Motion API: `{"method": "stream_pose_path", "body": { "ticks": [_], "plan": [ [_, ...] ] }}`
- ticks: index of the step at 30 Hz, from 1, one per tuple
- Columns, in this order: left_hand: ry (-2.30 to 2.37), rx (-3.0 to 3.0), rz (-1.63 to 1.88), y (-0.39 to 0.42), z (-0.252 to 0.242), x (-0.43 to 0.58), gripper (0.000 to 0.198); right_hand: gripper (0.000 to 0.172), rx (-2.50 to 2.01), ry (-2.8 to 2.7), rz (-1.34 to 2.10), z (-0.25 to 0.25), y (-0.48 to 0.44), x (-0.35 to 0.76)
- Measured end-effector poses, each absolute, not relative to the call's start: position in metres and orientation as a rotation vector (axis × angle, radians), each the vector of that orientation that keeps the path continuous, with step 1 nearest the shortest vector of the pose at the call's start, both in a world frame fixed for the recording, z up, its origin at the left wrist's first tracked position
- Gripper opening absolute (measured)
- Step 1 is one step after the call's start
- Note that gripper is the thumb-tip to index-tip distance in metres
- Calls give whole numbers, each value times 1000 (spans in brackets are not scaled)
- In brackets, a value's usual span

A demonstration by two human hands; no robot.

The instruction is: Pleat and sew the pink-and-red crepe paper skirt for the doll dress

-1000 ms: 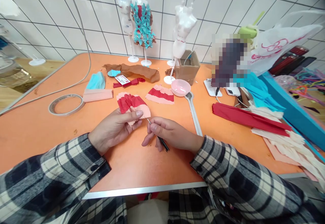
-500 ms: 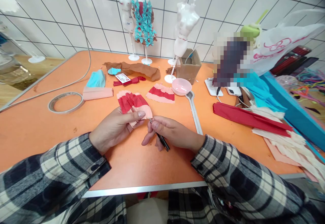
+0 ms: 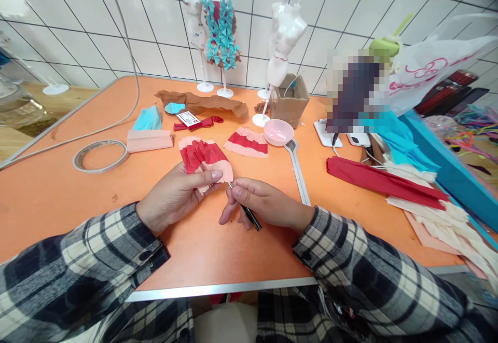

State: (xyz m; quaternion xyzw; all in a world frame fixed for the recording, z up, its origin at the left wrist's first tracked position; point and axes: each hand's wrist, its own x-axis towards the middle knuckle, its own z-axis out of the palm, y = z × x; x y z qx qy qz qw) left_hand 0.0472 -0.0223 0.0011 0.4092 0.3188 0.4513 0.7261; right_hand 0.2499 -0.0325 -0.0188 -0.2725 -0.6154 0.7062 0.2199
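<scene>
My left hand (image 3: 177, 193) pinches a piece of crepe paper (image 3: 204, 157), gathered into folds, pink with a red band, thumb on top. Small notches show along its lower right edge. In my right hand (image 3: 264, 197) is a slim black-handled tool (image 3: 251, 217) with a thin metal tip; whether it is scissors or tweezers I cannot tell. Its tip touches the paper's edge beside my left thumb. Just beyond my hands, a similar pink and red paper piece (image 3: 248, 142) lies flat on the orange table (image 3: 218, 260).
A pink bowl (image 3: 278, 133) and grey metal tool (image 3: 299, 172) lie ahead. White dress forms (image 3: 286, 31), one dressed in blue bows (image 3: 221, 31), stand behind by a cardboard box (image 3: 290, 101). Left are a tape roll (image 3: 100, 169) and cable (image 3: 134, 73); right, folded red paper (image 3: 385, 183).
The tool's handle end has shifted slightly to the right, and the fingers of my right hand have moved a little with it. My left hand keeps its hold on the paper.
</scene>
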Motion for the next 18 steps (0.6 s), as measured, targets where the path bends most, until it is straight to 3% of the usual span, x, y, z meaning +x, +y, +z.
{"method": "stream_pose_path", "body": {
  "ticks": [18],
  "plan": [
    [721, 833, 1018, -22, -1, 45, 15, 42, -765, -1697, 1947, -16, -34, 250]
  ]
}}
